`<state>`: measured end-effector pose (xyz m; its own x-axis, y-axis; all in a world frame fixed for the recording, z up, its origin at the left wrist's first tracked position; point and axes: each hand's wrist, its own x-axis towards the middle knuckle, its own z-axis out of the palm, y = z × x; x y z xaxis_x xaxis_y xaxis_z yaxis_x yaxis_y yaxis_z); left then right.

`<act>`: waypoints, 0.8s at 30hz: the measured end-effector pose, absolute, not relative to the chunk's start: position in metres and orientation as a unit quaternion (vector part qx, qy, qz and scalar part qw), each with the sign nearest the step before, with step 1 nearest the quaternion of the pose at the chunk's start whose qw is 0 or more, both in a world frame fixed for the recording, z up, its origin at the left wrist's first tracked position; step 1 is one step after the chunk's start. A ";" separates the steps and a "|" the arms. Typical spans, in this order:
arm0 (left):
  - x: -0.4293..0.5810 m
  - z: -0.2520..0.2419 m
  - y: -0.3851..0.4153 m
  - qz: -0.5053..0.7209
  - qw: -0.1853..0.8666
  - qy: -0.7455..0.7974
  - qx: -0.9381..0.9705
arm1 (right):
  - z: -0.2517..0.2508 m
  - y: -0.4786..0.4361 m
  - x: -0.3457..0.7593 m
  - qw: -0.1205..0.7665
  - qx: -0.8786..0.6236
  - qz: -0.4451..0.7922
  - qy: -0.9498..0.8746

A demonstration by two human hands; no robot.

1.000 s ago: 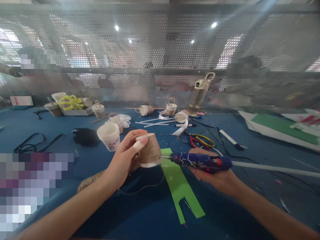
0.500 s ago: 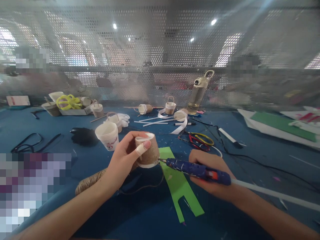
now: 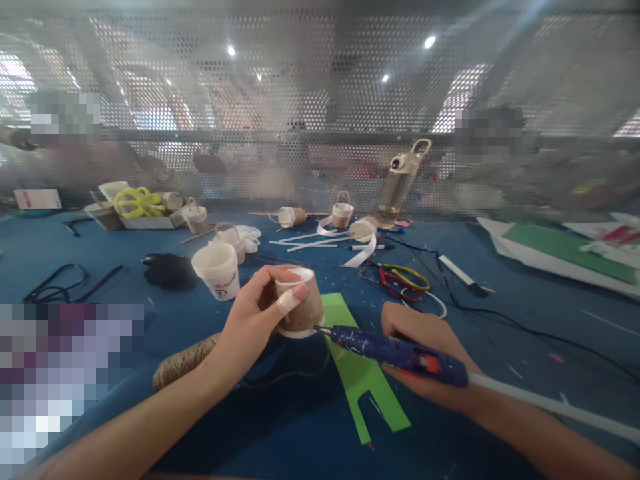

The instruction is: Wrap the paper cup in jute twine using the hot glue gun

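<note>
A paper cup wrapped in brown twine (image 3: 306,307) is gripped by my left hand (image 3: 263,303), whose thumb wears a bandage. The cup's white rim shows at its lower edge. My right hand (image 3: 425,340) is wrapped round a blue glue gun (image 3: 395,352) with a white glue stick out of its back. The gun's metal tip is at the cup's lower right edge; whether it touches is too small to tell. Under the gun lies a green foam piece (image 3: 357,373). A roll of twine (image 3: 185,360) rests beneath my left forearm, with a loose strand running right.
White stacked cups (image 3: 216,270) stand left of my left hand, near a black glove (image 3: 170,271). Red and yellow pliers (image 3: 405,280) and cables lie behind my right hand. Farther back are small twine baskets (image 3: 343,215), a tilted bottle (image 3: 397,190) and yellow scissors (image 3: 140,202).
The cup and my left hand have shifted slightly right. The glue gun's tip sits a little lower and further left against the cup's bottom edge, and its back end has dropped.
</note>
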<state>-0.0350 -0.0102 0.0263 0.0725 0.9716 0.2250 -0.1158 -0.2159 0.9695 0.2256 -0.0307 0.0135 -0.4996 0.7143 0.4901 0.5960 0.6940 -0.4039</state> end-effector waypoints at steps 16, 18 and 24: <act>-0.036 0.028 -0.011 0.562 0.519 0.397 0.508 | 0.017 -0.029 0.229 0.334 -0.418 0.086 -0.840; -0.037 0.027 -0.010 0.561 0.524 0.396 0.504 | 0.018 -0.028 0.229 0.333 -0.421 0.084 -0.840; -0.037 0.025 -0.010 0.565 0.518 0.384 0.515 | 0.016 -0.028 0.228 0.333 -0.415 0.080 -0.843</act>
<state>-0.0374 -0.0098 0.0250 0.0658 0.9806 0.1845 -0.1901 -0.1692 0.9671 0.2285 -0.0280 0.0158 -0.4340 0.7531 0.4945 0.6468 0.6425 -0.4108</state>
